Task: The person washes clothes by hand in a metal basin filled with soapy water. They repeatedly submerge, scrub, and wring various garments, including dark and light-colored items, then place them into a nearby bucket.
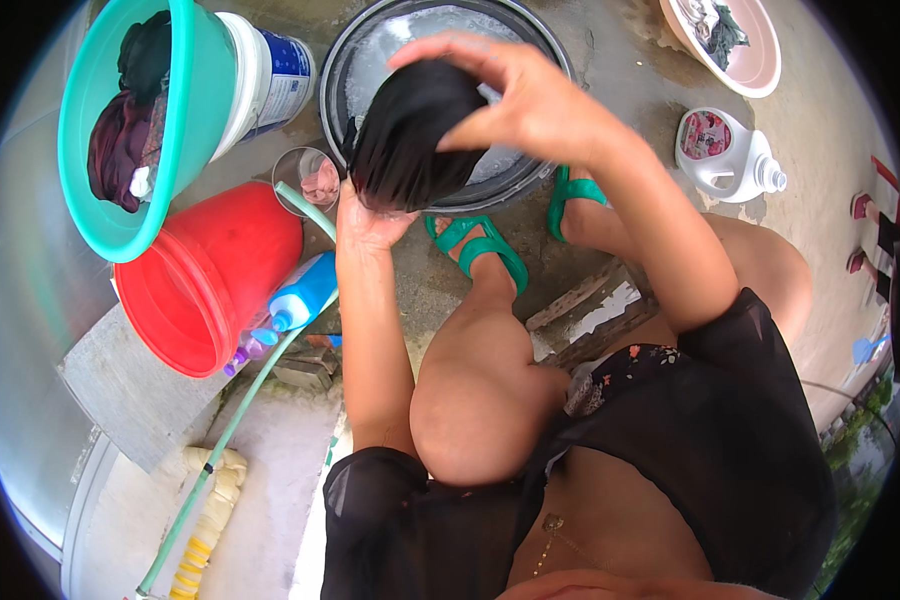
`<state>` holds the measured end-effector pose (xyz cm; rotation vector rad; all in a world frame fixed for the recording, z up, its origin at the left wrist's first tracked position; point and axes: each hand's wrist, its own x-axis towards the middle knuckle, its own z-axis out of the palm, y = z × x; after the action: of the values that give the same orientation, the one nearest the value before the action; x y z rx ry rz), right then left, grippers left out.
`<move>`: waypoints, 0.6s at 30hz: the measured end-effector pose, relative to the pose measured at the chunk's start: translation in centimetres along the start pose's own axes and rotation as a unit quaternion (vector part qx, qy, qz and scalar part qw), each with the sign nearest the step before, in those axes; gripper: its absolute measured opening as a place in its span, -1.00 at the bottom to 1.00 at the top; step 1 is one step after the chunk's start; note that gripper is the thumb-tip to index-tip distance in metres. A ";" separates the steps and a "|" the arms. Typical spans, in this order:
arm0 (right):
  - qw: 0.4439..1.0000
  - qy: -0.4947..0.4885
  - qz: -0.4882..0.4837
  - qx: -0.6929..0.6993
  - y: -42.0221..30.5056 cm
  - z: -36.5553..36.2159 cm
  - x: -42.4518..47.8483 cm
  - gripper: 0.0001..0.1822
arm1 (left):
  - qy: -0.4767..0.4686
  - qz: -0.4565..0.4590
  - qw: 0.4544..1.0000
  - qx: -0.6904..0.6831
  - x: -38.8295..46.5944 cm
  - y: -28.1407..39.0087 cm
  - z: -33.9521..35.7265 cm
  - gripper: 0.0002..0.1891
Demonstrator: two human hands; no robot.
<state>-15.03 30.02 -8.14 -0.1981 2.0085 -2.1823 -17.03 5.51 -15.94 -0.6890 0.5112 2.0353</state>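
Note:
A wet black cloth (420,139) is bunched above a round black basin (487,202) of sudsy water (360,71). My left hand (375,217) supports the cloth from below, its fingers mostly hidden under the folds. Across the top, my right hand (529,101) spans the same cloth, with the thumb against its near side and the fingers curved over the far side.
Left of the basin are a red bucket (247,247), a teal tub (202,120) with clothes, a white bucket (244,82), a blue bottle (304,292) and a green hose (232,427). On the right stand a white jug (727,165) and a pink basin (757,67).

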 end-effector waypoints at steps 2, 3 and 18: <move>0.986 0.088 0.123 0.069 4.3 -2.1 1.2 -0.44 | -0.025 0.022 0.999 0.001 -0.8 -1.3 0.3 -0.50; 0.972 0.130 0.148 0.127 7.4 -1.8 1.0 -0.49 | 0.010 0.021 1.000 0.010 -0.8 -1.9 0.5 -0.52; 0.897 0.120 0.312 0.290 12.1 1.0 1.7 -0.53 | 0.063 0.021 0.936 0.345 0.7 -4.7 1.9 -0.03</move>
<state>-16.06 27.77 -20.14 0.7186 1.1556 -2.2771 -13.83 9.44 -15.36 -0.3722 1.2454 1.6803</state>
